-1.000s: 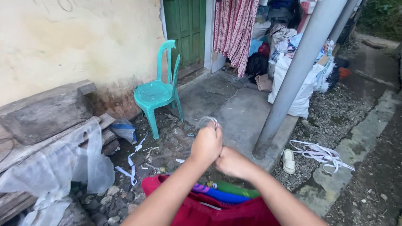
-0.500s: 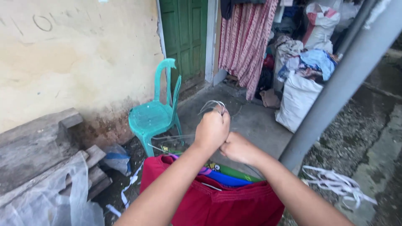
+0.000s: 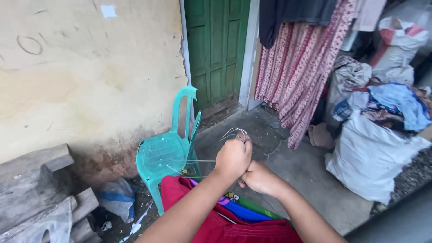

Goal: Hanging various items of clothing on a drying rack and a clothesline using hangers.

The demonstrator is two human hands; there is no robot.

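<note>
Gripping a bundle of thin wire loops (image 3: 235,133), the left hand (image 3: 232,157) is clenched in a fist just in front of the green plastic chair (image 3: 168,153). The right hand (image 3: 258,176) is closed too, pressed against the left from below, seemingly pinching the strands' lower ends. Keeping both fists tight and close together should stop the springy strands slipping. The wire looks pale, fine and stiff, arching above the knuckles, with loose ends pointing toward the chair seat.

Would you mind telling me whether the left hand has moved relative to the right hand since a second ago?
No: the left hand stays just above the right hand, gripping thin wire loops; only the camera view shifted.
</note>
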